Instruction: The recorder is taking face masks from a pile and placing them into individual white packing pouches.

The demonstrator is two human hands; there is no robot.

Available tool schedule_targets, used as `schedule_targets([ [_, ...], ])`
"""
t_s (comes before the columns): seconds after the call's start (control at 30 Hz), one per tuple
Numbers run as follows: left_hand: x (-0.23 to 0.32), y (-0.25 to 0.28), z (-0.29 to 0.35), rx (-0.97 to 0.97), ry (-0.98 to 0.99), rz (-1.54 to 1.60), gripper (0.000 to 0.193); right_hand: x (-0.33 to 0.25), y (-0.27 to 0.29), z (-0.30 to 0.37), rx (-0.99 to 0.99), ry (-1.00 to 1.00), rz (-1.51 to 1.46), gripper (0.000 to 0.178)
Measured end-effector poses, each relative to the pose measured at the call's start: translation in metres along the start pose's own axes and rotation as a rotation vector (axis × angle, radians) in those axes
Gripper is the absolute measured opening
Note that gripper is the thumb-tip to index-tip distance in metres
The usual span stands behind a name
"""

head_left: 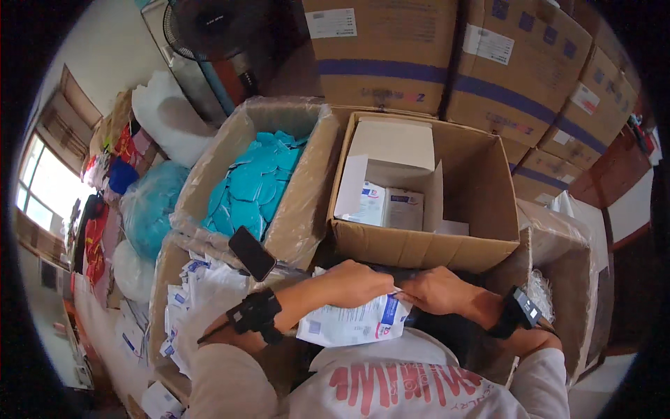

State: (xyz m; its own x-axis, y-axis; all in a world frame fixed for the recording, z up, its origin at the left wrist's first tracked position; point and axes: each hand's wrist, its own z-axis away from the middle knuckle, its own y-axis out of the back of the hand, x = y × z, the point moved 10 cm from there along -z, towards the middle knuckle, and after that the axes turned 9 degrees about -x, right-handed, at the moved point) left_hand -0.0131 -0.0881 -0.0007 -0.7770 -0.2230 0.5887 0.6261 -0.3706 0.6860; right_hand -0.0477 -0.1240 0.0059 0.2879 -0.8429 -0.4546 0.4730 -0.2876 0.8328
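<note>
In front of my chest I hold a white plastic packet (349, 325) with blue and red print by its upper edge. My left hand (359, 283) is closed on that edge, fingers curled. Close beside it, my right hand (438, 290) pinches the packet's upper right corner. The packet hangs tilted below both hands, and its far side is hidden. Just beyond my hands stands a large open carton (426, 250). Inside it a white box (394, 143) with raised flaps contains similar white packets (405, 209).
Left of the carton, a plastic-lined box (296, 202) holds many teal pads (251, 181). A phone (251, 253) rests at its near edge. Loose white packets (209, 283) fill another box at my left. Taped cartons (380, 56) are stacked behind, near a black fan (202, 28).
</note>
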Motion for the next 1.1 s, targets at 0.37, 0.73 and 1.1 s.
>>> schedule_targets([
  [0.37, -0.122, -0.081, -0.015, 0.550, 0.032, 0.832, 0.027, -0.064, -0.022, 0.012, 0.226, 0.259, 0.231, 0.015],
  [0.73, -0.127, 0.041, 0.016, 1.033, 0.093, 0.470, 0.027, -0.027, -0.001, 0.045, 0.506, -0.022, -0.045, 0.027],
  [1.1, -0.011, 0.058, 0.022, 0.897, -0.114, -0.193, 0.011, 0.029, 0.047, 0.007, 0.372, -0.197, -0.624, 0.044],
])
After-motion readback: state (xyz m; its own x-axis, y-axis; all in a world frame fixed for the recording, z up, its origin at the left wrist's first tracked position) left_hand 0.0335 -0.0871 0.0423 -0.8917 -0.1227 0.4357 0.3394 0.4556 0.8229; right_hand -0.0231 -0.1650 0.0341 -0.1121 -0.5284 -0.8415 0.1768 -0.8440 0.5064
